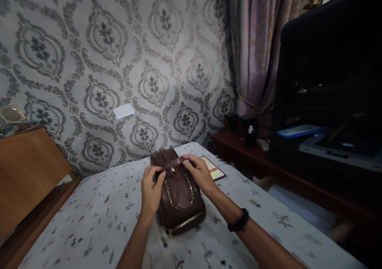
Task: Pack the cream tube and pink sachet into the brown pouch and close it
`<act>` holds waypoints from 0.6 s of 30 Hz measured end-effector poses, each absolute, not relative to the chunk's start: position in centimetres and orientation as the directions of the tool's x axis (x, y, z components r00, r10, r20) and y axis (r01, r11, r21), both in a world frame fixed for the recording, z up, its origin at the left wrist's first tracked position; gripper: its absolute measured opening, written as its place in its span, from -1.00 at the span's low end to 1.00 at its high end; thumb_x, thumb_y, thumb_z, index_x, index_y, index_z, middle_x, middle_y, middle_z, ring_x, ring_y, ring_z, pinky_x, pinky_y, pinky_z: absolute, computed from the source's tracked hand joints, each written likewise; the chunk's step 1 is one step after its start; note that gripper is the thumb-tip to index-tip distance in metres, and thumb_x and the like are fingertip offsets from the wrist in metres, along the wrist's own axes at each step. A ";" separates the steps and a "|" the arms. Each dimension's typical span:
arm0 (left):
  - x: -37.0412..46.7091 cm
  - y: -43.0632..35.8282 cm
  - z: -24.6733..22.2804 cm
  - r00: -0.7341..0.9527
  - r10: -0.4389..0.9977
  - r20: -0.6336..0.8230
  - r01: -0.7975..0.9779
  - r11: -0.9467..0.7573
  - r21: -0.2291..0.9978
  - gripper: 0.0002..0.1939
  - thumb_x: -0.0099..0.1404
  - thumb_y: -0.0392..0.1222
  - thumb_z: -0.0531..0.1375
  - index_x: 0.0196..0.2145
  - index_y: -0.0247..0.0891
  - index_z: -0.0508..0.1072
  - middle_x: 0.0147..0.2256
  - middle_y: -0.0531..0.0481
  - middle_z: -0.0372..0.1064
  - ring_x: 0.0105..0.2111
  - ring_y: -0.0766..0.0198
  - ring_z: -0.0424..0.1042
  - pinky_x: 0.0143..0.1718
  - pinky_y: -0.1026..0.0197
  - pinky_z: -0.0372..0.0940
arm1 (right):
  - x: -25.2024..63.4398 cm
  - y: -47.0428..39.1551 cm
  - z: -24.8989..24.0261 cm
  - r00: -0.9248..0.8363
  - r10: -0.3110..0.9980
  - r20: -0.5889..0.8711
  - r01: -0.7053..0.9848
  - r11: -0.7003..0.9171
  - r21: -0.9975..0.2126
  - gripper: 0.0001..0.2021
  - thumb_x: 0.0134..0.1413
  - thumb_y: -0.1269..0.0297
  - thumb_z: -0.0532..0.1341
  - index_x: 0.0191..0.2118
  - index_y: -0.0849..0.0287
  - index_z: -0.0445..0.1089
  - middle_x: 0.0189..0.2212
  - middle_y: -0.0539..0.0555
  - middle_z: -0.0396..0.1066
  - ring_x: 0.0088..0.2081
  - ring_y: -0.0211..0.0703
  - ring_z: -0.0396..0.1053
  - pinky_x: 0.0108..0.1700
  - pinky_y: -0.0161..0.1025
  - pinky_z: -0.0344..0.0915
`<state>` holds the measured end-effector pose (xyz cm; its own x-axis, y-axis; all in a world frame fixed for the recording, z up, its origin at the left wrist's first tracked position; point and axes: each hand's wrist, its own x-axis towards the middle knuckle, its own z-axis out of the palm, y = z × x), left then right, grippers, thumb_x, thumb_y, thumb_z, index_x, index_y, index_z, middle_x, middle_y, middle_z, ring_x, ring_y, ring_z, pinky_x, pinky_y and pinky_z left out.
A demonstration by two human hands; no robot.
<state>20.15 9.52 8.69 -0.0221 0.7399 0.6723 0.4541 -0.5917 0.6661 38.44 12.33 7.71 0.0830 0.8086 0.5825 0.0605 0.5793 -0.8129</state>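
Note:
A brown leather bag with gold zippers lies on the patterned white sheet, its rounded zipped end toward me. Across its upper part a thin brown strap is stretched between my hands. My left hand pinches the strap's left end at the bag's left edge. The right end is held between thumb and fingers of my right hand, which has a black band on its wrist. Below the strap, a small metal clasp shows on the bag's tab.
A tablet with a lit screen lies behind my right hand. Wooden furniture stands at left. On the right are a dark red table with a small bottle and a large black screen. Patterned wallpaper covers the back wall.

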 end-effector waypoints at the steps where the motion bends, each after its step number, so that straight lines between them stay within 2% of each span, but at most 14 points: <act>1: 20.1 9.6 8.6 -0.020 0.738 0.675 0.461 -0.592 0.661 -0.91 0.31 -0.18 0.18 -0.33 -0.19 0.47 -0.30 -0.01 0.39 -0.20 0.17 0.38 -0.10 0.17 0.24 | 38.4 12.3 7.7 0.083 0.813 0.576 0.046 0.574 -0.817 -0.75 0.13 0.11 0.18 -0.25 0.13 0.52 -0.34 0.03 0.56 -0.34 -0.12 0.44 -0.23 -0.21 0.35; 5: 20.1 9.5 8.4 -0.015 0.726 0.687 0.514 -0.584 0.628 -0.92 0.33 -0.19 0.16 -0.30 -0.19 0.45 -0.28 -0.03 0.39 -0.19 0.14 0.38 -0.10 0.13 0.26 | 38.2 12.1 7.6 0.088 0.822 0.562 0.018 0.563 -0.826 -0.76 0.12 0.11 0.18 -0.26 0.13 0.51 -0.36 0.01 0.54 -0.35 -0.13 0.41 -0.26 -0.23 0.34; 7: 20.2 9.0 8.5 -0.026 0.669 0.743 0.607 -0.579 0.543 -0.90 0.35 -0.20 0.15 -0.22 -0.19 0.45 -0.23 -0.07 0.40 -0.15 0.10 0.38 -0.09 0.10 0.26 | 38.2 12.1 7.7 0.097 0.828 0.552 0.002 0.555 -0.832 -0.76 0.11 0.11 0.18 -0.27 0.13 0.51 -0.39 0.01 0.51 -0.36 -0.13 0.40 -0.27 -0.24 0.32; 10: 21.1 7.4 8.8 0.099 0.482 0.870 0.786 -0.575 0.229 -0.87 0.38 -0.24 0.13 -0.15 -0.20 0.44 -0.20 -0.12 0.43 -0.13 0.06 0.36 -0.05 0.03 0.23 | 38.3 12.3 7.9 0.096 0.841 0.532 -0.023 0.536 -0.844 -0.76 0.09 0.10 0.19 -0.31 0.14 0.50 -0.44 -0.01 0.47 -0.39 -0.15 0.36 -0.29 -0.25 0.29; 13: 22.8 5.7 8.8 0.396 0.360 0.845 0.780 -0.617 -0.103 -0.84 0.40 -0.31 0.10 -0.13 -0.25 0.45 -0.21 -0.11 0.47 -0.13 0.08 0.37 0.00 -0.01 0.22 | 38.5 12.5 8.2 0.071 0.846 0.529 -0.042 0.532 -0.845 -0.78 0.08 0.11 0.20 -0.34 0.14 0.49 -0.46 -0.02 0.44 -0.42 -0.18 0.31 -0.29 -0.25 0.27; 15: 23.9 5.1 8.2 0.510 0.339 0.790 0.748 -0.629 -0.213 -0.80 0.42 -0.27 0.10 -0.05 -0.30 0.44 -0.13 -0.13 0.49 -0.05 0.06 0.37 0.09 -0.07 0.18 | 38.6 12.7 8.4 0.054 0.846 0.530 -0.054 0.533 -0.844 -0.79 0.06 0.12 0.21 -0.35 0.13 0.48 -0.46 -0.03 0.43 -0.43 -0.19 0.29 -0.30 -0.25 0.26; 18: 25.1 5.0 7.0 0.543 0.336 0.770 0.757 -0.593 -0.275 -0.72 0.45 -0.21 0.06 0.03 -0.36 0.41 -0.03 -0.15 0.50 0.05 0.04 0.38 0.18 -0.14 0.12 | 38.6 13.1 8.4 0.040 0.848 0.528 -0.063 0.529 -0.846 -0.81 0.05 0.12 0.21 -0.35 0.12 0.46 -0.46 -0.03 0.42 -0.42 -0.19 0.29 -0.30 -0.25 0.26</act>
